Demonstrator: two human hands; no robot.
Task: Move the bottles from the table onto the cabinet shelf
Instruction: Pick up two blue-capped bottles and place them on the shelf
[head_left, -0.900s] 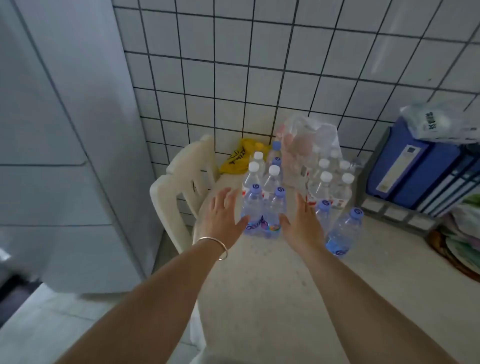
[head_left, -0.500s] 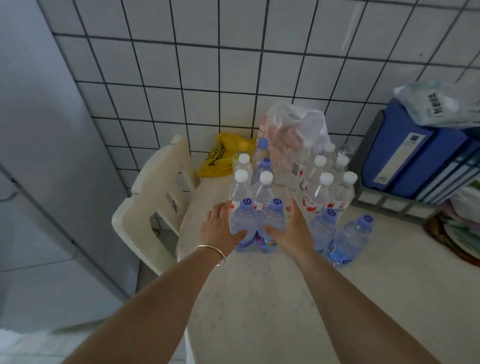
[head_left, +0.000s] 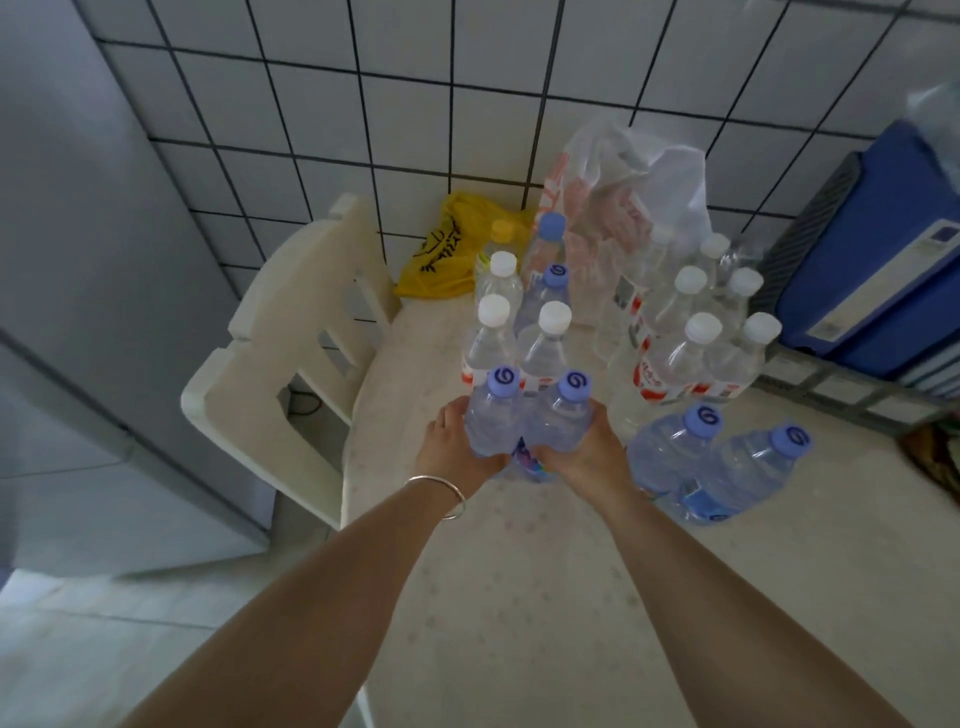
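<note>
— White tiles behind, pale table below. Where's the action?
— Left hand and right hand clamp two blue-capped bottles between them, just before the white-capped bottles.

Left hand: was open and short of the bottles, now wrapped around the left clear plastic bottle with a purple cap.
Right hand: likewise closed, now on the right purple-capped clear bottle.
</note>
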